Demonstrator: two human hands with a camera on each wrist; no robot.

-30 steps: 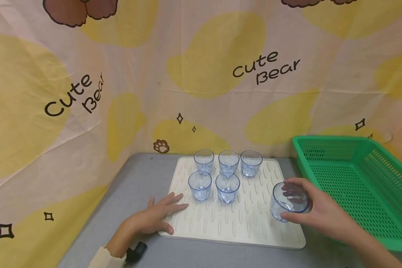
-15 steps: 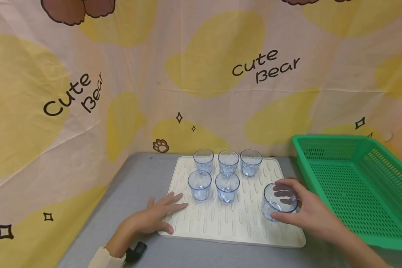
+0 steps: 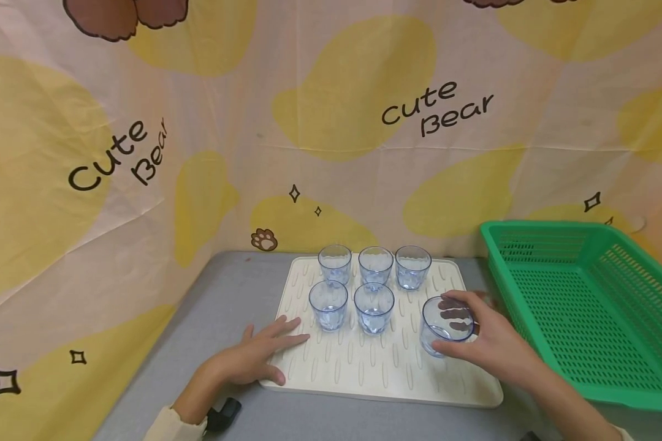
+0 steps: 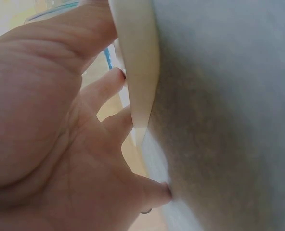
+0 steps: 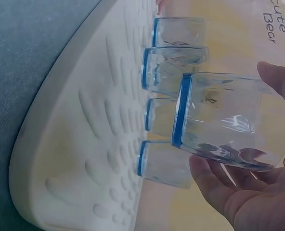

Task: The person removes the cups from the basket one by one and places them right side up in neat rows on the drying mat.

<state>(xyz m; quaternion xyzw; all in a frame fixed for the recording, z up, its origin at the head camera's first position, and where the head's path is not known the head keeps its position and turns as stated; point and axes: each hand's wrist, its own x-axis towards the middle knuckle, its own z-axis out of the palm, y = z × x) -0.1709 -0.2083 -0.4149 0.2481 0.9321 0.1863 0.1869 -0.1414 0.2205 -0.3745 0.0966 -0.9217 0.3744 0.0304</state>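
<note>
My right hand (image 3: 488,337) grips a clear, blue-tinted drinking glass (image 3: 447,321) round its side, thumb in front and fingers behind. In the right wrist view, the held glass (image 5: 229,120) appears lifted off the mat, its thick blue base towards the mat. On the white ribbed mat (image 3: 358,373), matching glasses stand upright: a back row of three, including a back right glass (image 3: 412,269), and a front row of two, including a front right glass (image 3: 374,309). My left hand (image 3: 254,355) rests with spread fingers at the mat's left edge; in its wrist view, the thumb touches the mat's rim (image 4: 137,62).
A green plastic basket (image 3: 585,398) with a slatted floor stands right of the mat. Grey cloth (image 3: 237,294) covers the table. A printed fabric curtain (image 3: 353,110) rises right behind the mat and along the left side.
My right hand has carried the glass leftwards over the mat, towards the front row. The left hand and the standing glasses have stayed in place.
</note>
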